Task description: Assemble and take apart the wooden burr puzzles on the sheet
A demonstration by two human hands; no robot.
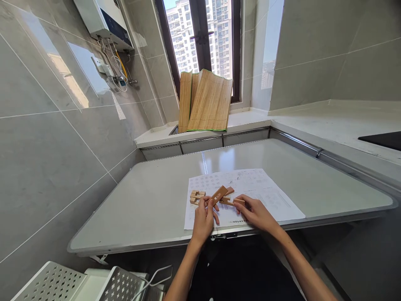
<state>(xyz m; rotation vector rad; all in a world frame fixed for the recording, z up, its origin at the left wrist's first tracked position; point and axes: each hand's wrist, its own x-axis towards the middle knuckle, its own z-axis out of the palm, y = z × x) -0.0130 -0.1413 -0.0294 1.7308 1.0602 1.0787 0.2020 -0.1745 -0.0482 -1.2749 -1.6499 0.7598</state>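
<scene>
Nearest the camera, in the head view, is the person's dark clothing (244,271), with both bare forearms reaching forward over the edge of a pale table (131,209). The left hand (204,215) is partly curled, thumb and fingers closed on a long wooden block (219,192) with a hole in it, tilted above a printed sheet of paper (278,207). The right hand (258,213) pinches a short wooden block (239,201) between thumb and fingertips, other fingers loosely bent. Between the hands lies a notched piece (224,201); whether it touches the short one I cannot tell. A cluster of pale blocks (197,195) sits on the paper just beside the left hand. Beyond the table, a bamboo mat (209,102) stands before a window (203,42)
</scene>
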